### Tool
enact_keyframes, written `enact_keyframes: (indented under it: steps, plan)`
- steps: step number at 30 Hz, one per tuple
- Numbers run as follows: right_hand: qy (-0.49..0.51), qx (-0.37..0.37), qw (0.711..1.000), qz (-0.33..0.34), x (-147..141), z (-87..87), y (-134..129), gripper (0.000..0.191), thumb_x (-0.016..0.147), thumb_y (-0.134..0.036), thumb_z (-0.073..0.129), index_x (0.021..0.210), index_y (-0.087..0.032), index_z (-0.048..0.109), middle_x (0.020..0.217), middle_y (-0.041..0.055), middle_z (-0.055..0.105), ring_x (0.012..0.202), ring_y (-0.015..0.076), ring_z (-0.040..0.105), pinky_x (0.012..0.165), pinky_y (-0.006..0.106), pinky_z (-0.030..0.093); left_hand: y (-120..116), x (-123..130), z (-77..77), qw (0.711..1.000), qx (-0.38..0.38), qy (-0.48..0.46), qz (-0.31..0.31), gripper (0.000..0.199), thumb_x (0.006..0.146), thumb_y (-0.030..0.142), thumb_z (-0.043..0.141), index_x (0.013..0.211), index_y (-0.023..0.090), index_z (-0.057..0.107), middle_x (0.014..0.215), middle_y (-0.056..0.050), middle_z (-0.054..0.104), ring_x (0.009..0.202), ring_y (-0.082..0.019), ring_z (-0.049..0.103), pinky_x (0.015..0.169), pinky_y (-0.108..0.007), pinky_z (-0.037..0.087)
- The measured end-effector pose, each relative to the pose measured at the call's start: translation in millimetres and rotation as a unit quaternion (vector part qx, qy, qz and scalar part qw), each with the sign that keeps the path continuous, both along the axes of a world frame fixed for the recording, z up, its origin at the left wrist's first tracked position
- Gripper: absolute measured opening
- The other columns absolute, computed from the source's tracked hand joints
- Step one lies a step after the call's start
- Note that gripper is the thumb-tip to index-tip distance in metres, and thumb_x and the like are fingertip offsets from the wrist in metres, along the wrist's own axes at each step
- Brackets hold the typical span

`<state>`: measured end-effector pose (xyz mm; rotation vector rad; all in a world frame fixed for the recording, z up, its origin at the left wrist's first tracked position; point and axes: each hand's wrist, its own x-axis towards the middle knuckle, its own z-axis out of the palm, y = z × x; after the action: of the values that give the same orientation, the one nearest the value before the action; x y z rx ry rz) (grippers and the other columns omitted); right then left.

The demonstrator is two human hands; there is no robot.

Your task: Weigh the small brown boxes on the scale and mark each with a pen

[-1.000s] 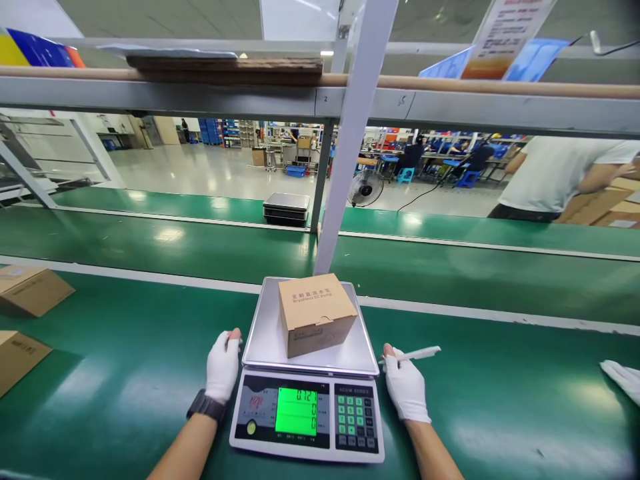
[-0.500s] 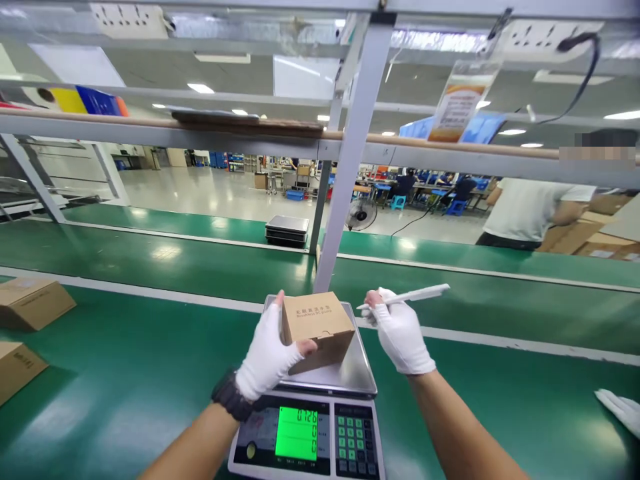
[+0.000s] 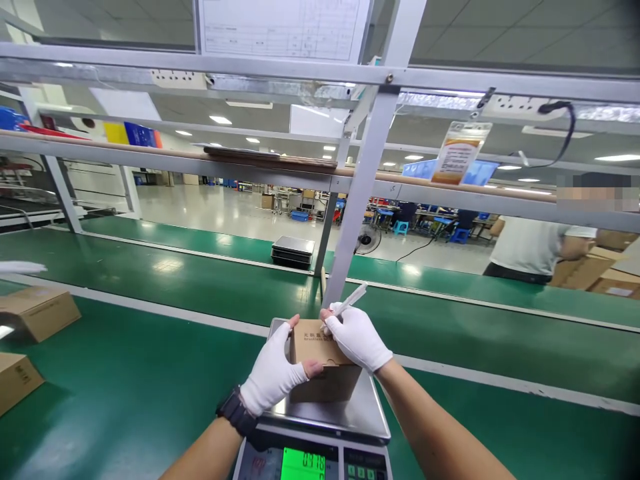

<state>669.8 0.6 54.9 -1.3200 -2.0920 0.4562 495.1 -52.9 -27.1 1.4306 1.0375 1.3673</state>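
Note:
A small brown cardboard box (image 3: 327, 385) with printing on its lid rests on the metal pan of a digital scale (image 3: 350, 421). My left hand (image 3: 273, 377), in a white glove with bare thumb and fingertip, grips the box's left side and near edge. In my right hand (image 3: 363, 339), gloved the same way, is a slim white pen (image 3: 355, 298), held in a writing grip over the lid. That hand covers part of the printing; the pen's tip is hidden. A green-lit display (image 3: 303, 463) shows at the scale's front, partly cut off.
Two more cardboard boxes (image 3: 43, 312) lie on the green belt (image 3: 150, 373) at the left, with a gloved hand's edge (image 3: 23, 267) beyond. A metal post (image 3: 357, 200) rises behind the scale. A stacked scale (image 3: 293, 250) sits farther back. Another person (image 3: 525, 247) stands at right.
My right hand has moved left with the pen, from beside the box onto its lid. My left hand still grips the box. The view has tilted up, and the display digits have changed.

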Motion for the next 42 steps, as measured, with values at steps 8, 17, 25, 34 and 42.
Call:
enact_keyframes:
  steps: [8,17,25,34,42]
  plan:
    - [-0.02,0.001,1.0,-0.012,-1.4,-0.4,-1.7,0.032,0.092,-0.036,0.044,0.068,-0.019,0.055,0.071,0.0037,0.065,0.069,0.018,0.059,0.07,0.026,0.04,1.4,0.1,-1.9,1.0,-0.013,-0.006,0.007,0.104,0.057,0.058,0.086,0.14,0.019,0.036,0.134,-0.014,0.044,0.122,-0.032,0.046,0.107,-0.044,0.041]
    - [-0.013,0.0,1.0,-0.021,-2.1,-1.8,-1.6,0.032,0.092,-0.034,0.044,0.067,-0.019,0.056,0.07,0.0036,0.065,0.068,0.0179,0.06,0.069,0.026,0.04,-0.2,1.5,-1.1,1.0,-0.011,-0.007,0.011,0.105,0.057,0.057,0.085,0.141,0.017,0.036,0.135,-0.016,0.043,0.124,-0.033,0.044,0.108,-0.046,0.04]
    - [-0.005,0.009,0.999,-0.038,-2.2,-3.0,-2.1,0.031,0.091,-0.035,0.044,0.068,-0.019,0.058,0.074,0.0049,0.066,0.072,0.0194,0.06,0.07,0.027,0.04,0.8,1.5,-2.2,1.0,-0.008,0.002,0.015,0.106,0.057,0.059,0.085,0.141,0.016,0.036,0.135,-0.017,0.043,0.126,-0.034,0.042,0.109,-0.046,0.039]
    - [-0.008,-0.001,0.998,-0.057,-2.7,-0.7,-3.2,0.03,0.091,-0.033,0.045,0.067,-0.019,0.057,0.074,0.0052,0.067,0.072,0.0197,0.061,0.07,0.027,0.04,0.2,2.8,-3.6,1.0,-0.01,-0.001,0.018,0.106,0.056,0.059,0.085,0.14,0.017,0.036,0.136,-0.016,0.043,0.126,-0.033,0.042,0.11,-0.046,0.038]
    - [0.099,0.017,0.994,-0.052,4.6,-8.3,3.6,0.034,0.09,-0.04,0.047,0.062,-0.021,0.053,0.067,0.0031,0.064,0.068,0.0204,0.059,0.069,0.028,0.041,3.2,0.6,-4.2,1.0,-0.008,0.004,0.015,0.107,0.056,0.06,0.085,0.141,0.018,0.035,0.137,-0.015,0.042,0.128,-0.033,0.041,0.11,-0.045,0.039]
